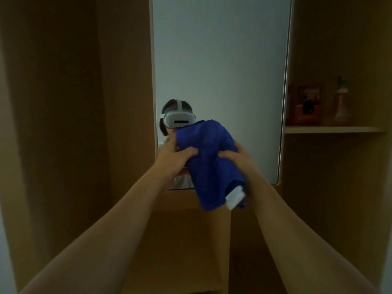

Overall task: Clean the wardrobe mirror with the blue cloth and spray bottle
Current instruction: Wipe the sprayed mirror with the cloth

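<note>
Blue cloth (209,153) in both hands

You're facing a brown wooden wardrobe (63,102) in dim light, panels dark on both sides. To your right an open niche holds a pale wooden shelf (333,129). On it stands a reddish box (304,108) with a blurry picture, and just beside it a small pale figurine (341,102), too blurred to identify. Below you a lighter wooden cabinet top (186,240) juts forward. A pale wall strip (5,251) shows at far left.
</note>
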`<state>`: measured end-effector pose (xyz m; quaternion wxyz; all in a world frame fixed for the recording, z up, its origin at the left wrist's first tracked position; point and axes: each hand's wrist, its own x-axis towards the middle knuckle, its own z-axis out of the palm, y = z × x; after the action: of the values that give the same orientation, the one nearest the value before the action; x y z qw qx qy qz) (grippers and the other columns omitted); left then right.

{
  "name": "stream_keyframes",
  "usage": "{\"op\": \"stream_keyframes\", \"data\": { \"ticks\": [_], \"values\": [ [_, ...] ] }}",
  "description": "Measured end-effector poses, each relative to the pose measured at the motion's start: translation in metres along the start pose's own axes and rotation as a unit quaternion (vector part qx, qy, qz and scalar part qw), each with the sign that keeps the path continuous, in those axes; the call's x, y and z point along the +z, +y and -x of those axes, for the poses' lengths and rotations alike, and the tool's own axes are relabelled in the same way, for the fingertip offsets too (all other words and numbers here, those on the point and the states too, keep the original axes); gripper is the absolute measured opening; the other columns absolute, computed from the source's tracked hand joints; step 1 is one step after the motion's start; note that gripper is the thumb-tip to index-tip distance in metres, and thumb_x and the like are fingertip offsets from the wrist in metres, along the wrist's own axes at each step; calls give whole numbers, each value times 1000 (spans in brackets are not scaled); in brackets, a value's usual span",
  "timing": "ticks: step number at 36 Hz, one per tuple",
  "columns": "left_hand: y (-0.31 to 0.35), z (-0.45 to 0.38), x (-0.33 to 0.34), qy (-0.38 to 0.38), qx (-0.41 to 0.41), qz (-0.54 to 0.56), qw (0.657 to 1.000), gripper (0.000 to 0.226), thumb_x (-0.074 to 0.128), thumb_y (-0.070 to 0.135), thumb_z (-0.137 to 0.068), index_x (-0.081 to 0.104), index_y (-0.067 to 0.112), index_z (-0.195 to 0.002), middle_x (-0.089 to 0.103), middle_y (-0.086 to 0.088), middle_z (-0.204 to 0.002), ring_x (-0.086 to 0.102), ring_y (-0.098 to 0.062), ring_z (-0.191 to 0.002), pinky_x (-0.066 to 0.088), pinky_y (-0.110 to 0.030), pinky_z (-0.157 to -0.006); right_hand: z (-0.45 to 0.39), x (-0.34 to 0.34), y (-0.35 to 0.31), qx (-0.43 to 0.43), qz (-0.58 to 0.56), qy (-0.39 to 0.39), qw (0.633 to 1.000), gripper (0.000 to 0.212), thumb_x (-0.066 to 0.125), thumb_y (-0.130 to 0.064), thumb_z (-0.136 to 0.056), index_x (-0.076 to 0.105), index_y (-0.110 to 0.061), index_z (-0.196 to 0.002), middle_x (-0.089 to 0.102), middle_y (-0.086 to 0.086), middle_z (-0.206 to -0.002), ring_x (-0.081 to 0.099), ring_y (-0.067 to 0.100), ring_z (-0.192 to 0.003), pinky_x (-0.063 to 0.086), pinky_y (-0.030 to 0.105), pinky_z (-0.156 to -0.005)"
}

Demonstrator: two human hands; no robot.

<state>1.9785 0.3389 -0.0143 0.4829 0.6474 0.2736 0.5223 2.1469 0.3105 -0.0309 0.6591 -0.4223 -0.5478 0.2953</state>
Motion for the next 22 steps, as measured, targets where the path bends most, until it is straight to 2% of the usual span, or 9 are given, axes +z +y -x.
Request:
{"op": "stream_keyframes", "data": {
  "ticks": [2, 5, 7, 10, 12, 14, 16, 18, 22],
  "values": [
    [1, -5, 5, 51, 8, 2, 999, 40, 63, 12, -81, 52, 27, -117, 63, -1, -105, 64, -21, -92, 57, -38, -70, -1, 5, 8, -44, 170, 69, 982, 54, 67, -14, -84, 44, -13, -133, 53, 7, -130, 53, 22, -113, 45, 34, -93],
    [5, -9, 14, 112, 28, -4, 993, 31, 60, 11, -78, 56, 24, -106, 65, -7, -94, 64, -27, -88, 56, -43, -76, 1, 22, 16, -111, 288, 156, 938, 61, 66, -28, -84, 37, -15, -136, 44, 7, -133, 45, 22, -119, 35, 30, -94],
    [8, -10, 19, 110, 50, -3, 993, 32, 60, 12, -79, 54, 21, -109, 65, -7, -97, 64, -25, -89, 55, -40, -76, 5, 33, 12, -105, 178, 125, 970, 55, 60, -44, -84, 42, -24, -132, 51, 2, -130, 52, 20, -114, 42, 36, -97],
    [16, -8, 27, 0, 32, 17, 999, 30, 62, 30, -84, 55, 18, -111, 65, -7, -102, 66, -22, -91, 55, -35, -76, 7, 43, 1, -14, -59, -17, 998, 70, 60, -70, -69, 49, -34, -129, 65, -1, -116, 65, 17, -101, 53, 39, -88],
    [27, -7, 28, -82, -1, 47, 996, 40, 53, 47, -87, 60, 14, -107, 68, -5, -92, 67, -19, -85, 55, -30, -71, 6, 39, -1, -29, -85, -51, 995, 70, 70, -58, -71, 48, -32, -132, 67, -2, -112, 67, 16, -99, 56, 30, -79],
    [35, -9, 24, -99, -4, 73, 992, 49, 41, 52, -91, 62, 10, -104, 69, -5, -85, 68, -19, -77, 55, -29, -65, 5, 33, -2, -65, -94, -55, 992, 51, 71, -23, -81, 51, -25, -128, 70, -3, -105, 68, 16, -96, 55, 24, -73],
    [39, -9, 25, -33, 18, 84, 996, 45, 37, 45, -95, 63, 9, -95, 68, -5, -77, 67, -17, -65, 53, -27, -56, 4, 36, -9, -86, -63, -37, 994, 53, 66, -6, -84, 49, -23, -131, 67, 1, -110, 67, 17, -97, 56, 28, -77],
    [37, -9, 31, 92, 100, 78, 988, 31, 40, 31, -98, 60, 10, -86, 65, -3, -67, 62, -13, -54, 50, -24, -49, 0, 47, -20, -121, 37, 12, 992, 58, 63, -9, -86, 42, -22, -137, 58, 7, -124, 62, 19, -104, 55, 36, -87],
    [33, -9, 29, 261, 331, -40, 906, 18, 42, 15, -94, 52, 20, -80, 58, 13, -68, 55, 0, -59, 46, -15, -58, -10, 75, -39, -218, 232, 86, 944, 58, 56, -29, -91, 32, -26, -143, 31, 1, -146, 49, 23, -116, 48, 39, -92]
  ]
}}
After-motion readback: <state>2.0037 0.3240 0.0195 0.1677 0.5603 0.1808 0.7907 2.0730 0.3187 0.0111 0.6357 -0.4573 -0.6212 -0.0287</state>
